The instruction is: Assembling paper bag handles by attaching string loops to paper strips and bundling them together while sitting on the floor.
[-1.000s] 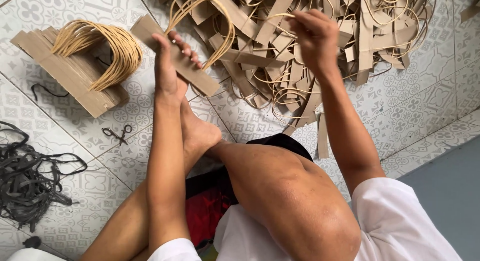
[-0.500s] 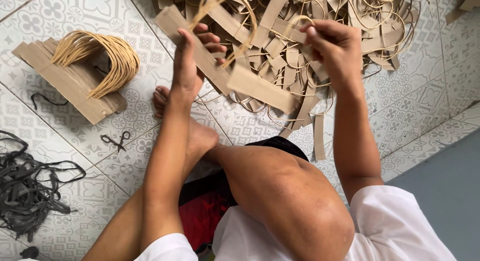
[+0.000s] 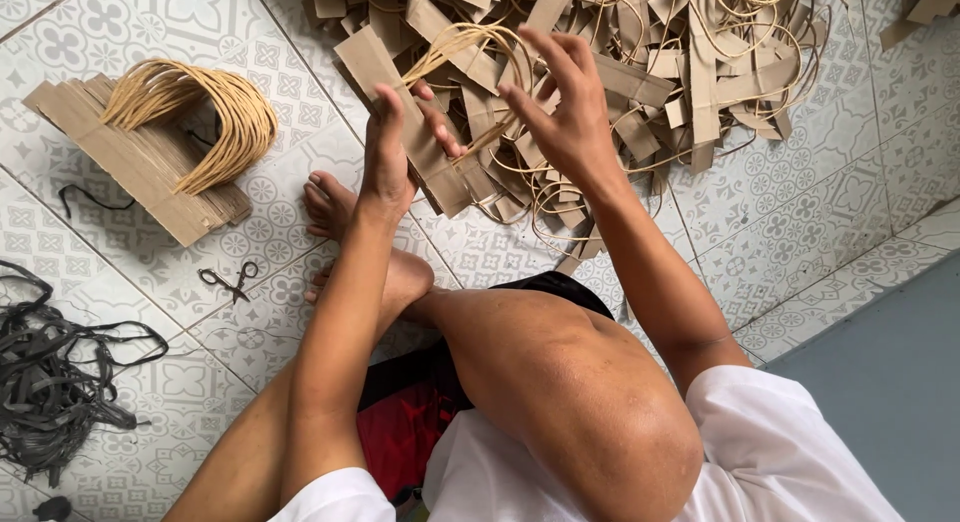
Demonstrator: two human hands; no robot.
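Observation:
My left hand (image 3: 392, 147) grips a stack of brown cardboard strips (image 3: 385, 87) with tan cord handles (image 3: 470, 42) looping off them, held above the tiled floor. My right hand (image 3: 565, 112) is just to the right of it, fingers spread and curled, touching the cord loops and the side of the strips. Under both hands lies a big loose pile of the same cardboard strips and cords (image 3: 680, 72). My bare feet (image 3: 335, 222) rest on the tiles below the hands, and my bent knee (image 3: 590, 412) fills the lower middle.
A neat stack of finished strips with bunched cord handles (image 3: 165, 147) lies at the left. Small scissors (image 3: 228, 280) sit on the patterned tiles (image 3: 830, 212) near my foot. A tangle of dark cord (image 3: 55, 382) is at the far left. A grey floor surface (image 3: 890, 382) begins at lower right.
My left hand has drawn the strip bundle in and turned it more upright. My right hand has let go of a strip from the pile and come over to the bundle's cords.

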